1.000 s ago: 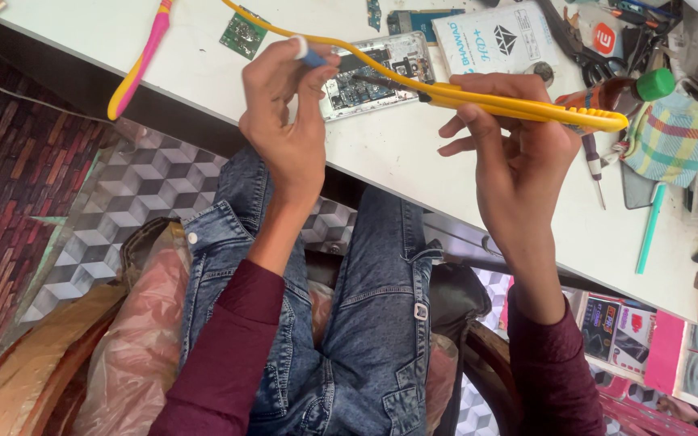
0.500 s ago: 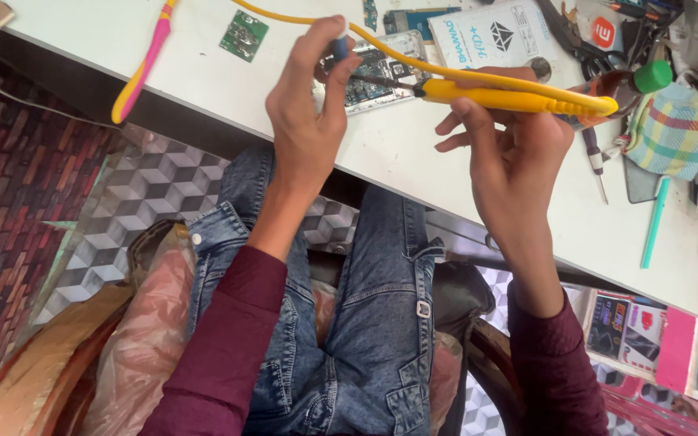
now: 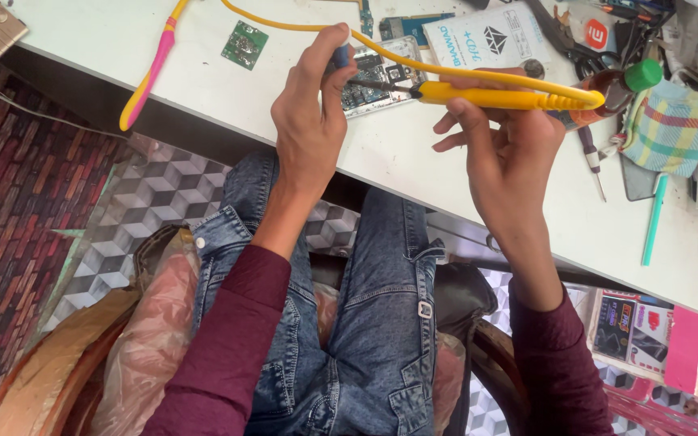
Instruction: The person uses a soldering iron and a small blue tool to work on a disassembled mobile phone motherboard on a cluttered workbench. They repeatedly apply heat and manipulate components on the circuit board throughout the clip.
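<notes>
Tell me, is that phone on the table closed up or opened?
Opened. The phone lies flat with its back off, circuit boards bare, while the right hand aims a yellow soldering iron at it.

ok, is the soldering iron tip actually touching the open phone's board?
Cannot tell. In the head view the yellow soldering iron in the right hand points its tip at the opened phone, but the left hand crowds that spot.

A white flat packet (image 3: 490, 36) lies on my table beyond my iron. Pink and dark boxes (image 3: 656, 339) sit low right.
</notes>
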